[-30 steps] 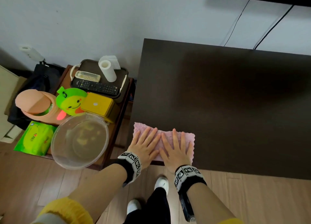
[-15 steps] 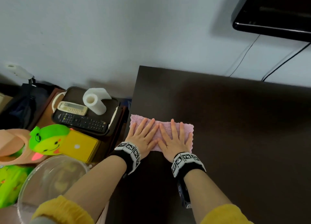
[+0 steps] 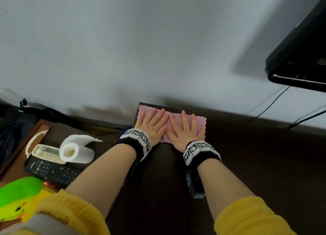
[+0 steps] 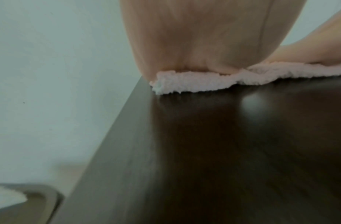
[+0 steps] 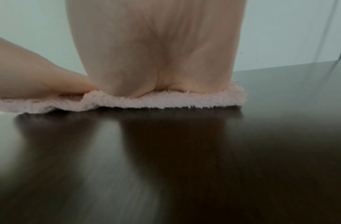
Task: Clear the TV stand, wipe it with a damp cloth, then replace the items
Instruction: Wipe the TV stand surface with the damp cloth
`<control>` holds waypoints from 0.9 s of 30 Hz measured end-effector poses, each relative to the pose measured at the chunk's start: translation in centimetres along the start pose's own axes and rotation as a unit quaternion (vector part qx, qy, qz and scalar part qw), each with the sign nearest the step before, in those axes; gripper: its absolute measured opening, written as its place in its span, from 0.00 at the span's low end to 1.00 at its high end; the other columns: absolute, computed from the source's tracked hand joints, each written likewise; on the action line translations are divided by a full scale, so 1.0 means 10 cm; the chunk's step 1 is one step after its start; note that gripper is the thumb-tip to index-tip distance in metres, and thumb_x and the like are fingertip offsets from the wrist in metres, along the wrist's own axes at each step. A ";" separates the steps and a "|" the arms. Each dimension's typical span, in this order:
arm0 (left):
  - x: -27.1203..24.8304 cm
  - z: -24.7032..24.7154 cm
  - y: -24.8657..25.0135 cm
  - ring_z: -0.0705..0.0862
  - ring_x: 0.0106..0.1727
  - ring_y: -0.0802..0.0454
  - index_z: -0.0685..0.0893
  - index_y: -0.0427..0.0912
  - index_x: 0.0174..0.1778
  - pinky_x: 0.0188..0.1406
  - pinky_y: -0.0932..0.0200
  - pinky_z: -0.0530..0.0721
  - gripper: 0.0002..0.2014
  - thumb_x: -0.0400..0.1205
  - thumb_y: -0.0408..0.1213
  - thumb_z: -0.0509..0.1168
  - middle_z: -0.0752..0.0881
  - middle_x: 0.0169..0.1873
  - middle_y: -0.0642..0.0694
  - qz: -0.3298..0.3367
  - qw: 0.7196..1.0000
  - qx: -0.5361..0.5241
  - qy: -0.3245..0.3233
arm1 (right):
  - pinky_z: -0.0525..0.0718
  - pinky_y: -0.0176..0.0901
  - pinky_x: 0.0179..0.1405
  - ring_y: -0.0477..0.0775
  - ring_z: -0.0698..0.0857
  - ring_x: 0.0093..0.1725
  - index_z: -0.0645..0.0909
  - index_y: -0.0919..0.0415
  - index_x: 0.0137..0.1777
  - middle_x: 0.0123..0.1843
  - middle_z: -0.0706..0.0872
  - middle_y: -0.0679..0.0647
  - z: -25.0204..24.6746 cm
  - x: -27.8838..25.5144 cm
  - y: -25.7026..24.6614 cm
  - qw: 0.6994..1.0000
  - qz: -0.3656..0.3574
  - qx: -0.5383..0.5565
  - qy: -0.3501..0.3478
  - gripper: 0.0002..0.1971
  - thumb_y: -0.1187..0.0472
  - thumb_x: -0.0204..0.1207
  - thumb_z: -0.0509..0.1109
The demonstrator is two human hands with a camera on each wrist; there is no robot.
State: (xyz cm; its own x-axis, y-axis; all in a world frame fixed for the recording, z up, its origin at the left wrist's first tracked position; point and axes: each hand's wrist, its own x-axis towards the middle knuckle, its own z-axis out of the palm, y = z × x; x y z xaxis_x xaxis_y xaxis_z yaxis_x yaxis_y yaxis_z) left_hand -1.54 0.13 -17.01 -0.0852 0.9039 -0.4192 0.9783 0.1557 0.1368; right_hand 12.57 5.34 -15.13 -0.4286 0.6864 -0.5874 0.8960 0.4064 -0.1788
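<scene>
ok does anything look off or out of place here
Nothing stands out. Left hand and right hand press flat on the pink cloth at the TV stand's back left corner.

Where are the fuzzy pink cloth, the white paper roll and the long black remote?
fuzzy pink cloth [image 3: 199, 122], head view, its bare right end beside the fingers.
white paper roll [image 3: 69, 151], head view, its round open end.
long black remote [image 3: 51, 172], head view, its buttoned face.

no legible text, remote buttons blurred, wristbands show coded squares only
</scene>
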 end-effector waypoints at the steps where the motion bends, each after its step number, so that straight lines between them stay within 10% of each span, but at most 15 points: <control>1: 0.05 -0.03 -0.01 0.33 0.83 0.52 0.36 0.56 0.82 0.79 0.43 0.32 0.26 0.88 0.50 0.36 0.34 0.82 0.57 -0.003 1.000 -0.002 0.006 | 0.30 0.73 0.74 0.60 0.24 0.80 0.31 0.31 0.79 0.82 0.24 0.46 -0.05 0.05 0.01 1.000 -0.003 -0.002 0.001 0.30 0.33 0.81 0.39; 12: 0.29 -0.10 0.14 0.35 0.84 0.45 0.38 0.53 0.83 0.80 0.36 0.36 0.28 0.88 0.51 0.38 0.37 0.84 0.53 -0.043 0.999 -0.004 0.017 | 0.29 0.67 0.76 0.57 0.28 0.82 0.33 0.30 0.80 0.83 0.28 0.44 -0.24 0.30 0.23 0.999 -0.034 -0.015 0.019 0.30 0.33 0.81 0.41; 27: -0.21 0.27 0.89 0.32 0.83 0.45 0.36 0.53 0.83 0.80 0.38 0.34 0.28 0.87 0.55 0.35 0.35 0.83 0.51 0.069 0.997 0.020 0.017 | 0.33 0.71 0.77 0.60 0.27 0.81 0.28 0.31 0.78 0.83 0.25 0.46 0.26 -0.50 0.94 0.999 0.018 -0.026 0.024 0.30 0.34 0.81 0.38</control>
State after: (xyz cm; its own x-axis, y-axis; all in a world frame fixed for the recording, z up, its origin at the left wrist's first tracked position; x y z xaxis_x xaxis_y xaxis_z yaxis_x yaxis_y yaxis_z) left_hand 7.89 -1.43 -17.30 0.0458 0.9291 -0.3671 0.9878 0.0127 0.1553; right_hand 23.39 4.18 -15.91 -0.4022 0.7294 -0.5533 0.9045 0.4103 -0.1166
